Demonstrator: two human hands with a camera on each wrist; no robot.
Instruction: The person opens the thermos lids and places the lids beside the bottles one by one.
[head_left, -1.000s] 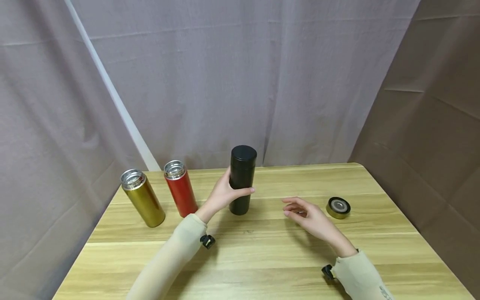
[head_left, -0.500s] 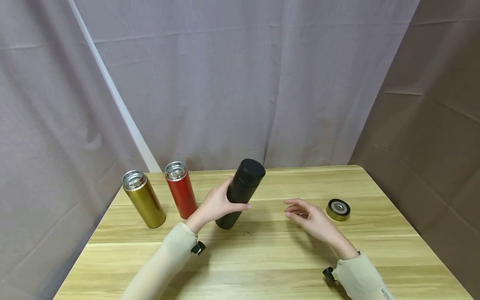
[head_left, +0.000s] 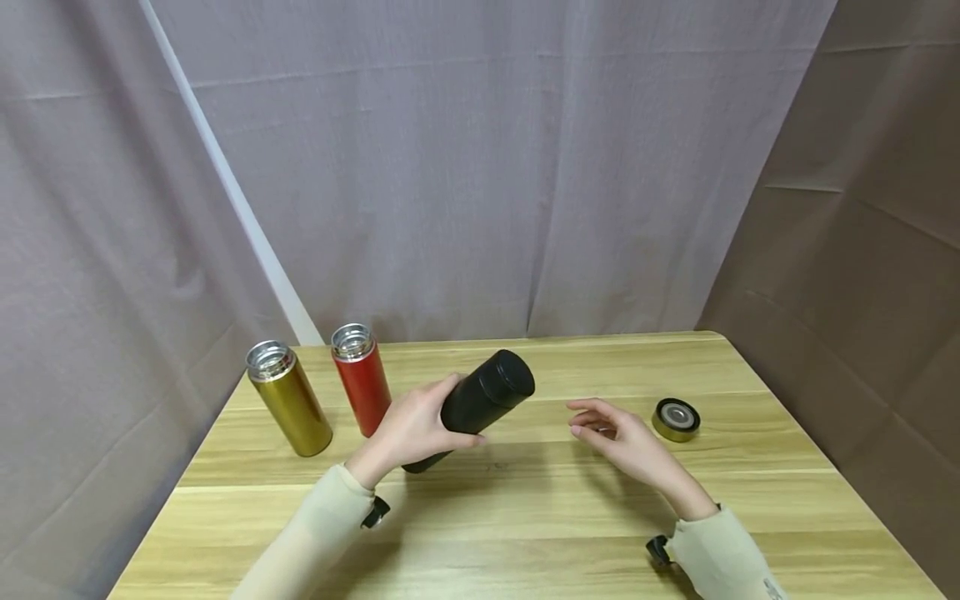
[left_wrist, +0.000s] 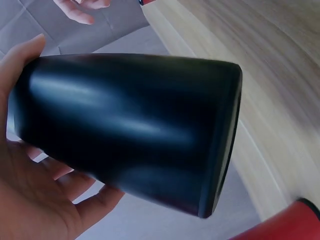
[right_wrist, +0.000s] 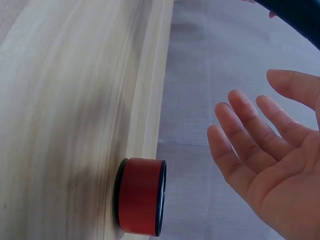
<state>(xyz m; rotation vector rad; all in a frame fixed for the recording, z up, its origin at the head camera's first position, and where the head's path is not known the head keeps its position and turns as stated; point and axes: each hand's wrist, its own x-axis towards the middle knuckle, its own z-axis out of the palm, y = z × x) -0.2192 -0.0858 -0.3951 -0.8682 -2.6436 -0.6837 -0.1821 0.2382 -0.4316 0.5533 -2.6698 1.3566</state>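
My left hand [head_left: 408, 429] grips a black vacuum flask [head_left: 489, 393] round its body, thumb across the near side. The flask leans strongly, its capped end to the right. In the left wrist view the flask's base [left_wrist: 227, 145] shows apart from the tabletop. My right hand [head_left: 624, 443] hovers over the table with loosely bent fingers and nothing in them. A red lid [right_wrist: 140, 197] lies below it in the right wrist view; in the head view that hand hides it. Beside the right hand, a gold lid [head_left: 677, 419] lies with its inner side up.
Two lidless flasks, one gold [head_left: 290, 402] and one red [head_left: 363, 383], stand upright at the left of the wooden table [head_left: 525, 533]. The red one is close behind my left hand. Grey curtains [head_left: 420, 183] hang behind the table and along its sides.
The black flask has gone from upright to strongly tilted, its top swinging right and down. My left hand has moved left and nearer with it. The right hand stays in place.
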